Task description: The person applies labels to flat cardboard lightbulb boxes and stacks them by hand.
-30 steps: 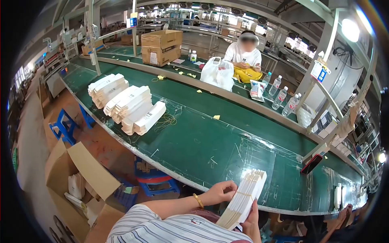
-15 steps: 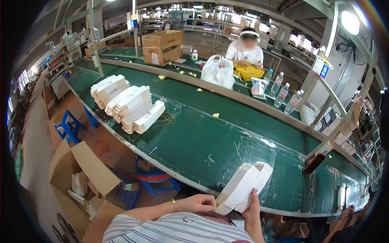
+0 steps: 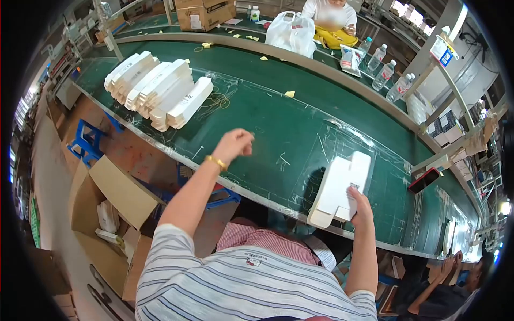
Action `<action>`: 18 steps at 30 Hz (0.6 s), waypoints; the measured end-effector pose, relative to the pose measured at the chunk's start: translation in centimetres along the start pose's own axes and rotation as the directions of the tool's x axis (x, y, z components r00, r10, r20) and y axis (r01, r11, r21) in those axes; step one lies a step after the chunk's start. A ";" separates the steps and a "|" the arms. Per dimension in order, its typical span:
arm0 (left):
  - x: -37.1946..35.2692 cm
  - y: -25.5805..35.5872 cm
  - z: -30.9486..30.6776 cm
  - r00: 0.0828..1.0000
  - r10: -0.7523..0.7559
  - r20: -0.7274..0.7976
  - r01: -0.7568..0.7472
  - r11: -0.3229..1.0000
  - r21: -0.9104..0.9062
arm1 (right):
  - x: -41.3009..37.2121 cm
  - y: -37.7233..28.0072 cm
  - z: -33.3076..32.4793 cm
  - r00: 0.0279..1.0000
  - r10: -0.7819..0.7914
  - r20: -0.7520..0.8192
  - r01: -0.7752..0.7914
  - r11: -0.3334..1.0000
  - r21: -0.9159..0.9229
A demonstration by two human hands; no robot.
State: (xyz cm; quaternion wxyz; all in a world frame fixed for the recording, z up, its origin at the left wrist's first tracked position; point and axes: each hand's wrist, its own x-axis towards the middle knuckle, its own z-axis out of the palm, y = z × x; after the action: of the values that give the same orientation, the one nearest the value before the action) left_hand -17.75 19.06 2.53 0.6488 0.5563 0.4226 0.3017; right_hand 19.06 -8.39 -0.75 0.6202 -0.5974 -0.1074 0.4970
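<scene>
A stack of flat white cartons [image 3: 339, 184] is in my right hand [image 3: 362, 207], thumb on top and fingers under it. It is held tilted over the front edge of the green conveyor belt [image 3: 262, 176]. My left hand [image 3: 235, 145] hovers above the belt, fingers curled in, with nothing showing in them. Tan rubber bands [image 3: 218, 100] lie on the belt beyond it. Beside them are several bundles of folded white cartons [image 3: 160, 85], laid in a row at the left.
An open cardboard box [image 3: 120, 198] stands on the floor at left, near a blue stool [image 3: 87, 140]. Across the belt are a white plastic bag [image 3: 292, 35], water bottles [image 3: 384, 75] and a seated person [image 3: 327, 15]. A phone [image 3: 424, 181] hangs at right.
My left hand has left the cartons and moved forward and left over the belt. My right hand has lifted the cartons forward. The view has tipped down.
</scene>
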 end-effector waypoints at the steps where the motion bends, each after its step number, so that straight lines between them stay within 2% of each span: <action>1: 2.1 -0.2 -1.4 0.999 0.004 -0.050 -0.004 1.000 -0.011 | 0.6 0.1 0.6 1.000 0.032 0.000 -0.031 0.997 -0.068; 4: 5.9 -0.7 -4.2 0.979 0.164 -0.118 -0.123 0.947 0.297 | 1.0 -1.3 3.1 1.000 0.020 -0.020 -0.025 0.966 -0.258; 6: 7.2 -0.6 -6.6 0.909 0.412 -0.056 -0.266 0.681 0.682 | 1.4 -1.6 3.7 0.999 -0.028 -0.020 0.017 0.899 -0.437; 8: 7.4 1.1 -8.4 0.897 0.393 -0.205 -0.121 0.662 0.740 | 1.6 -1.8 4.1 0.994 -0.109 -0.016 0.080 0.818 -0.569; 10: 7.6 2.8 -10.5 0.864 0.392 -0.316 -0.016 0.648 0.762 | 1.4 -1.9 4.4 0.981 -0.194 -0.021 0.148 0.813 -0.564; 11: 7.9 3.1 -11.6 0.840 0.411 -0.355 0.014 0.637 0.771 | 2.2 -1.2 3.5 0.961 -0.265 -0.081 0.183 0.827 -0.532; 13: 9.2 2.6 -14.0 0.820 0.450 -0.354 0.038 0.574 0.818 | 3.5 0.3 1.3 0.864 -0.436 -0.250 0.289 0.838 -0.462; 14: 10.2 1.8 -14.9 0.828 0.477 -0.294 0.010 0.511 0.860 | 4.0 1.3 0.2 0.807 -0.513 -0.292 0.335 0.805 -0.489; 15: 10.9 1.3 -15.2 0.840 0.495 -0.222 -0.020 0.437 0.899 | 3.8 1.9 -1.0 0.763 -0.588 -0.270 0.357 0.730 -0.582; 16: 11.6 0.6 -15.2 0.845 0.514 -0.149 -0.064 0.373 0.925 | 4.0 2.6 -1.8 0.720 -0.637 -0.275 0.397 0.704 -0.589; 17: 11.3 1.2 -14.1 0.888 0.428 -0.168 -0.002 0.368 0.930 | 4.3 2.8 -2.0 0.752 -0.623 -0.215 0.380 0.676 -0.632; 18: 12.0 0.7 -13.7 0.896 0.420 -0.142 -0.011 0.341 0.940 | 3.7 2.3 -0.4 0.640 -0.768 -0.007 0.480 0.407 -0.777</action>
State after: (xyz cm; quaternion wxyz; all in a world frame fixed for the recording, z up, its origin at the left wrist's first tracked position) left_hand -24.26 35.94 0.38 0.0890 0.8077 0.5494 0.1946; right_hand 20.01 -6.36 -4.55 0.4847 -0.7808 -0.3938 0.0175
